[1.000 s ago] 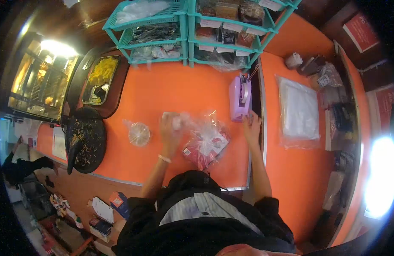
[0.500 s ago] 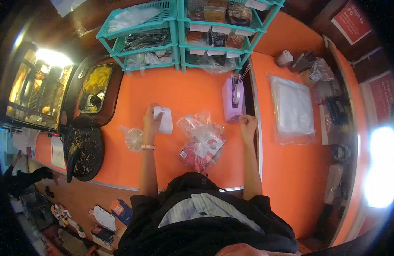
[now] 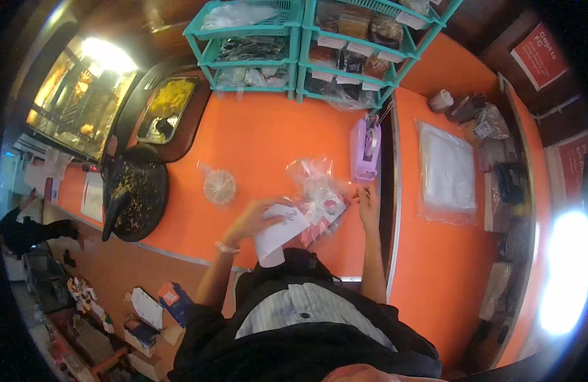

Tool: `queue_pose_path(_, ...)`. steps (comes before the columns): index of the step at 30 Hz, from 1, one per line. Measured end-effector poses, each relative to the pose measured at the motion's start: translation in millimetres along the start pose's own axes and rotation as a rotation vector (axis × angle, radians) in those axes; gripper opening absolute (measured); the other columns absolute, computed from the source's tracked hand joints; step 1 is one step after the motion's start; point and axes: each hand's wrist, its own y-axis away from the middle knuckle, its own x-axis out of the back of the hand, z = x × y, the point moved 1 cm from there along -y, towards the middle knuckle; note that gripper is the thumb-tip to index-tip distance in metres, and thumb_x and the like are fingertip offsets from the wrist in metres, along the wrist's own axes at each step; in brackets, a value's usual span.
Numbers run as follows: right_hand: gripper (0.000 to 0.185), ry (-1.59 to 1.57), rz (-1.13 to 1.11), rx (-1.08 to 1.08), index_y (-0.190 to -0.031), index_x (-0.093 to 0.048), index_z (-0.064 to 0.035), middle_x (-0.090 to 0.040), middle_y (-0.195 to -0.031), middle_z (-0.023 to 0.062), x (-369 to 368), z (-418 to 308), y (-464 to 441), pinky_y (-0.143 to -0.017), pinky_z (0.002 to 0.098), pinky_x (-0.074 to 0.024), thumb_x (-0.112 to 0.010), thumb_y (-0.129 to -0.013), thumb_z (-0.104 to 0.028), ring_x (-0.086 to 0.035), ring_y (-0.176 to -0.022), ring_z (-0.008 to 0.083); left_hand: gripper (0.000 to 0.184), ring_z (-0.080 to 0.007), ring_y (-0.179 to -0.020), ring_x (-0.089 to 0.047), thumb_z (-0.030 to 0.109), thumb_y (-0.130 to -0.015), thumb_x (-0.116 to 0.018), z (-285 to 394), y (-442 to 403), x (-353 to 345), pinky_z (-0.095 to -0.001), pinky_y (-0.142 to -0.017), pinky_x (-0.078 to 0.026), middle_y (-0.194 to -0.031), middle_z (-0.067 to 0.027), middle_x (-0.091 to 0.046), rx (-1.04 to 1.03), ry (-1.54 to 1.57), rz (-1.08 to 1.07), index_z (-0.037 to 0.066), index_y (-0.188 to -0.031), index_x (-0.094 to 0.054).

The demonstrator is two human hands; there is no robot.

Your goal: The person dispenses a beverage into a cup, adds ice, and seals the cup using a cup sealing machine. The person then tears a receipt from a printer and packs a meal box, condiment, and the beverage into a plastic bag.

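Note:
A white paper slip [image 3: 278, 237] is gripped in my left hand [image 3: 257, 218], close to the left side of a clear plastic bag [image 3: 319, 197] with a red and white packet inside. My right hand [image 3: 367, 202] is just below the purple tape dispenser [image 3: 365, 151], its fingers partly curled; whether they hold a bit of tape is too small to tell. Left of my left hand, a small tied clear bag [image 3: 219, 187] of pale contents lies on the orange counter [image 3: 256, 140].
Teal racks [image 3: 294, 48] of packets stand at the back. A black stone mortar [image 3: 138, 197], a tray of yellow food [image 3: 168, 108] and a lit display case [image 3: 80, 95] are at left. Plastic sleeves [image 3: 447, 172] lie at right. Another person's dark sleeve [image 3: 42, 234] shows far left.
The paper slip in my left hand has come down and right, from beside the small bag to the larger bag's edge. My right hand stays near the dispenser. The camera view has shifted slightly.

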Motion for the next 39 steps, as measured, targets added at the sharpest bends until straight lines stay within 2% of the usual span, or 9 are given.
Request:
queue_pose_path(3, 0.021, -0.380, -0.360, 0.069, -0.084, -0.048, -0.0013, -0.053, -0.069, 0.0056, -15, -43, 26, -0.055, 0.0272, -0.0409, -0.045, -0.093, -0.021, -0.050, -0.062, 0.0119, 0.040, -0.0230, -0.095, -0.059, 0.010, -0.070, -0.069, -71, 9, -40, -0.0331, -0.084, -0.046, -0.105, -0.0098, -0.060, 0.101, -0.162, -0.018, 0.007, -0.108, -0.058)
queue_pose_path(6, 0.021, -0.176, -0.808, -0.068, -0.085, -0.046, -0.0011, -0.055, -0.067, 0.0104, -44, -50, 56, -0.055, 0.0306, -0.0416, -0.047, -0.091, -0.022, -0.052, -0.060, 0.0171, 0.042, -0.0248, -0.098, -0.058, 0.012, -0.070, -0.070, -74, 9, -43, -0.0342, -0.083, -0.047, -0.104, -0.0103, -0.060, 0.013, -0.176, 0.063, 0.009, -0.109, -0.056)
queue_pose_path(8, 0.018, 0.279, -0.873, 0.288, -0.085, -0.047, -0.0039, -0.058, -0.068, 0.0143, -68, -47, 59, -0.056, 0.0360, -0.0442, -0.051, -0.087, -0.022, -0.057, -0.061, 0.0252, 0.041, -0.0272, -0.097, -0.057, 0.014, -0.071, -0.070, -65, 10, -42, -0.0352, -0.081, -0.047, -0.104, -0.0097, -0.059, -0.030, -0.226, 0.079, 0.011, -0.109, -0.055)
queue_pose_path(20, 0.062, 0.907, -0.352, -0.058, -0.112, -0.044, -0.0072, -0.063, -0.093, 0.0123, -70, -39, 70, -0.063, 0.0413, -0.0477, -0.070, -0.065, -0.038, -0.062, -0.080, 0.0298, 0.022, -0.0291, -0.101, -0.054, 0.013, -0.073, -0.065, -80, 18, -35, -0.0368, -0.081, -0.047, -0.114, -0.0100, -0.051, -0.165, -0.379, -0.115, 0.018, -0.095, -0.061)
queue_pose_path(23, 0.070, 0.391, -0.093, 0.113, -0.116, -0.041, -0.0030, -0.059, -0.090, 0.0141, -57, -31, 79, -0.065, 0.0380, -0.0476, -0.075, -0.063, -0.032, -0.060, -0.080, 0.0293, 0.024, -0.0320, -0.102, -0.051, 0.014, -0.073, -0.067, -73, 41, -31, -0.0400, -0.084, -0.043, -0.113, -0.0127, -0.049, -0.038, -0.449, -0.044, 0.013, -0.096, -0.060)
queue_pose_path(27, 0.063, 0.510, 0.253, 0.239, -0.112, -0.042, -0.0021, -0.053, -0.095, 0.0131, -64, -50, 66, -0.075, 0.0368, -0.0450, -0.076, -0.063, -0.024, -0.055, -0.088, 0.0291, 0.051, -0.0339, -0.101, -0.044, 0.026, -0.069, -0.073, -58, 64, 16, -0.0457, -0.089, -0.031, -0.104, -0.0158, -0.049, -0.122, -0.579, 1.320, 0.002, -0.108, -0.050)
queue_pose_path(30, 0.056, 0.273, 0.465, 0.316, -0.109, -0.045, -0.0027, -0.049, -0.094, 0.0126, -90, -111, 69, -0.081, 0.0369, -0.0416, -0.075, -0.064, -0.019, -0.049, -0.092, 0.0292, 0.057, -0.0327, -0.102, -0.044, 0.028, -0.069, -0.074, -90, 60, 63, -0.0455, -0.089, -0.032, -0.104, -0.0166, -0.049, 0.088, -0.379, 1.273, 0.002, -0.111, -0.047)
queue_pose_path(34, 0.044, 0.242, -0.138, 0.526, -0.106, -0.050, -0.0019, -0.049, -0.096, 0.0125, -158, -150, 74, -0.082, 0.0388, -0.0413, -0.069, -0.070, -0.020, -0.049, -0.090, 0.0281, 0.058, -0.0314, -0.099, -0.047, 0.027, -0.070, -0.073, -101, 40, 95, -0.0435, -0.086, -0.037, -0.105, -0.0169, -0.050, 0.256, -0.509, 0.999, 0.000, -0.113, -0.044)
queue_pose_path(39, 0.055, 0.129, -0.479, 0.411, -0.118, -0.047, -0.0019, -0.050, -0.108, 0.0150, -261, -134, 39, -0.086, 0.0362, -0.0405, -0.067, -0.071, -0.023, -0.049, -0.102, 0.0257, 0.038, -0.0214, -0.095, -0.055, 0.013, -0.079, -0.065, -97, 42, 101, -0.0328, -0.077, -0.047, -0.104, -0.0131, -0.054, 0.018, 0.153, 0.822, 0.001, -0.111, -0.047)
